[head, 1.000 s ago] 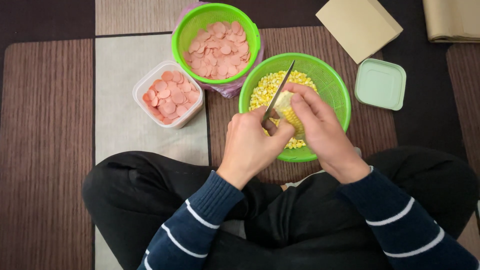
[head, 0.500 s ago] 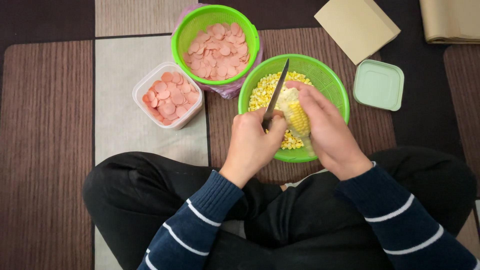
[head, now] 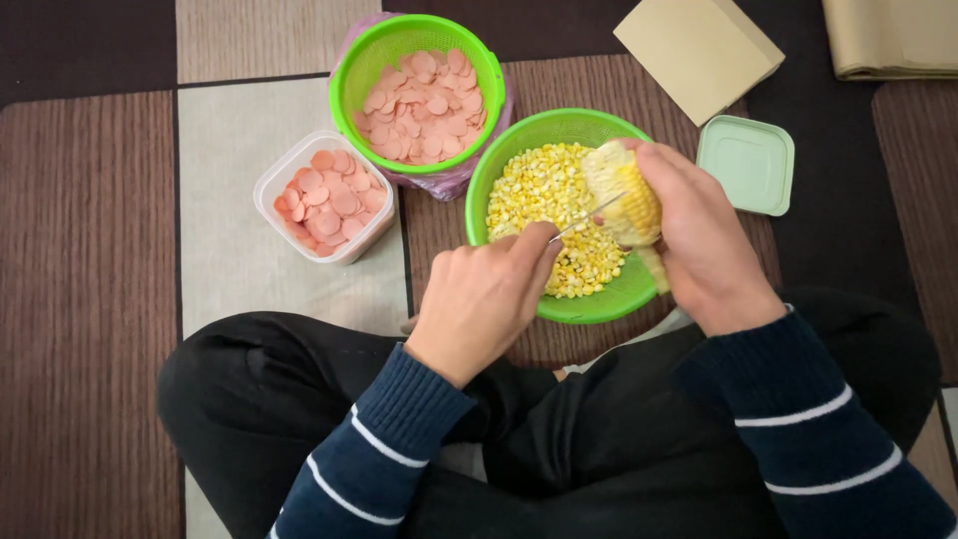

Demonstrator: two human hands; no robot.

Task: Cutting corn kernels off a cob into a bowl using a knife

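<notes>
Blade against the cob

Corn cob [head: 627, 200] sits over the green colander [head: 519, 150] of loose kernels [head: 554, 215], its long axis tilted, wrapped in the right hand [head: 699, 240]. Left hand [head: 484, 294], fingers closed round a knife [head: 589, 215], lays the blade's tip on the cob's left flank. Sausage slices [head: 424, 105] lie apart, up-left.

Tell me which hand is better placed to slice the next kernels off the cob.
Left. The left hand grips the thin metal knife, its blade already against the yellow corn cob. The right hand is wrapped around that cob, holding it above the green plastic basket of kernels.
</notes>
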